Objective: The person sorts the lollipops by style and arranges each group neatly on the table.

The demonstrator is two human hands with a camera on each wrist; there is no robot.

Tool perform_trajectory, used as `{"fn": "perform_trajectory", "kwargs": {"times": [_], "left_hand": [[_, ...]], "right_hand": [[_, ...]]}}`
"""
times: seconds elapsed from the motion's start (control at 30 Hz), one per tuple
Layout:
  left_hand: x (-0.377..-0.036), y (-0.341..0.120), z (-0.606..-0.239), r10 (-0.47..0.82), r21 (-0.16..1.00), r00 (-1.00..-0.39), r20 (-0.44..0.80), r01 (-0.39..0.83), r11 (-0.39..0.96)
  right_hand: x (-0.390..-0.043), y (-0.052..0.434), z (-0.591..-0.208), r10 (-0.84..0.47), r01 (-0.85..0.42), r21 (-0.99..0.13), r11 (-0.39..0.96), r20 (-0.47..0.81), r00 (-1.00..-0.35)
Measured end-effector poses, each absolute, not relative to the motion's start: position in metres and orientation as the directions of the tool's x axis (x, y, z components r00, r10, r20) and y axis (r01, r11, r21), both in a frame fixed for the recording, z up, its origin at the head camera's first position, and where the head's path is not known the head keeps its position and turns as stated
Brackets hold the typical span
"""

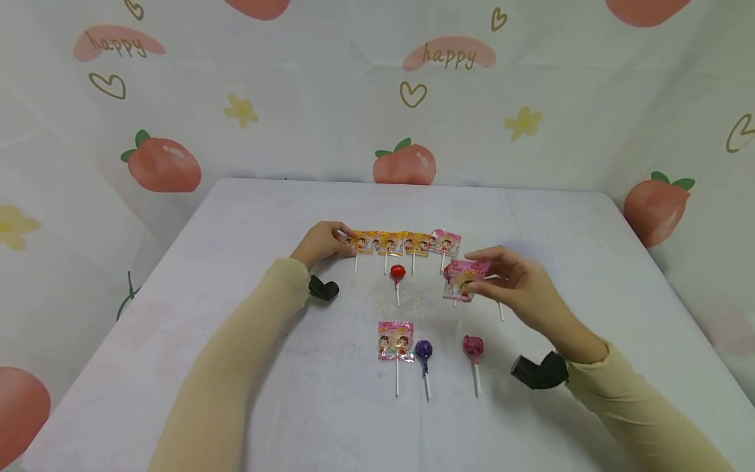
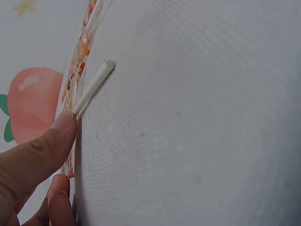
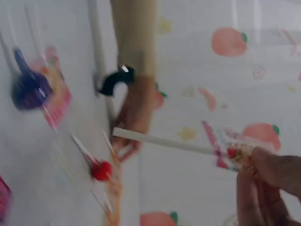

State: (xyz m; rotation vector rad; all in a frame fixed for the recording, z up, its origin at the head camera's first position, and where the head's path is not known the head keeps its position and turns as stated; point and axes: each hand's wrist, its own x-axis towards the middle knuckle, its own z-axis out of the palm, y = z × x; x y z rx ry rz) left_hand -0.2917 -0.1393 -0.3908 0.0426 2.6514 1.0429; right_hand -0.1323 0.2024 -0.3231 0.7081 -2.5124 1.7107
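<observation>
My left hand [image 1: 345,241] rests on the white table [image 1: 248,216]. Its thumb and a finger pinch the edge of the leftmost yellow-wrapped lollipop [image 1: 361,242] in a back row of several wrapped lollipops. The left wrist view shows my thumb [image 2: 51,141] against that wrapper [image 2: 77,70] beside its white stick [image 2: 94,87]. My right hand [image 1: 476,272] holds a pink-wrapped lollipop [image 1: 466,278] just above the table, right of the row. In the blurred right wrist view my fingers [image 3: 268,179] grip this wrapper [image 3: 230,150], and its stick [image 3: 160,141] points away.
A red round lollipop [image 1: 398,272] lies below the row. Nearer me lie a pink-wrapped lollipop [image 1: 396,341], a purple one [image 1: 423,349] and a magenta one [image 1: 473,346]. A peach-print cloth [image 1: 407,164] hangs behind the table.
</observation>
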Motion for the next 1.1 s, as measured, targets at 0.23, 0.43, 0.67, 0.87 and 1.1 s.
{"fn": "perform_trajectory", "kwargs": {"times": [0.23, 0.43, 0.67, 0.87, 1.1], "left_hand": [[-0.293, -0.139, -0.39, 0.131, 0.666, -0.956, -0.263, -0.082, 0.741], [-0.293, -0.139, -0.389, 0.137, 0.68, -0.954, -0.266, -0.085, 0.729], [-0.292, -0.139, -0.39, 0.138, 0.68, -0.955, -0.264, -0.083, 0.729], [-0.292, -0.139, -0.391, 0.138, 0.686, -0.957, -0.256, -0.079, 0.723], [-0.295, -0.14, -0.393, 0.143, 0.67, -0.958, -0.25, -0.064, 0.74]], "right_hand": [[-0.162, 0.222, -0.305, -0.22, -0.503, -0.84, 0.206, 0.461, -0.86], [-0.19, 0.231, -0.303, -0.121, -0.469, -0.883, 0.037, 0.462, -0.879], [-0.219, 0.238, -0.314, -0.053, -0.358, -0.933, -0.047, 0.36, -0.932], [-0.242, 0.243, -0.33, -0.024, -0.167, -0.973, -0.16, 0.173, -0.985], [-0.262, 0.248, -0.347, -0.032, 0.026, -0.99, -0.136, -0.022, -0.999]]}}
